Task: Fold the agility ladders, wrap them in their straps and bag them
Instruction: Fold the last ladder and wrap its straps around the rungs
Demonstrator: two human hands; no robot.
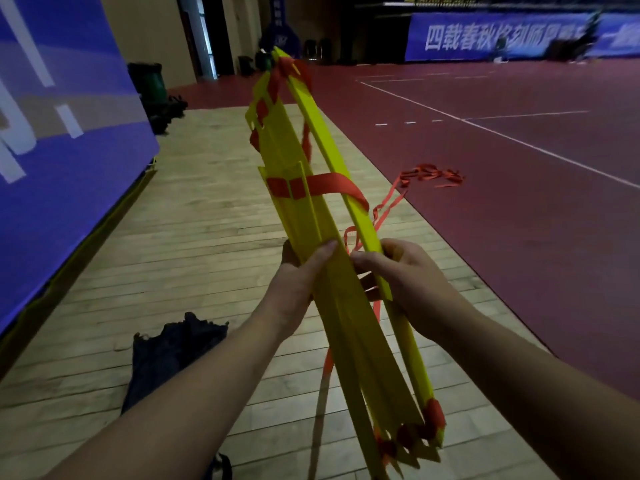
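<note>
I hold a bundle of yellow ladder rungs (304, 216) lengthwise in front of me, joined by red straps (329, 185). My left hand (301, 271) grips the stacked rungs from the left, thumb across the top. My right hand (401, 271) is closed on one separate rung (356, 202) at the right of the stack, fingers pinching near a strap. Loose red strap (429, 176) trails from the bundle onto the floor ahead. A dark bag (169, 351) lies crumpled on the wooden floor at lower left.
A blue padded wall (62, 161) runs along the left. Wooden flooring (207, 202) meets a red court with white lines (485, 129) on the right. A green bin (149, 84) and dark items stand far left; a blue banner (502, 36) lines the back.
</note>
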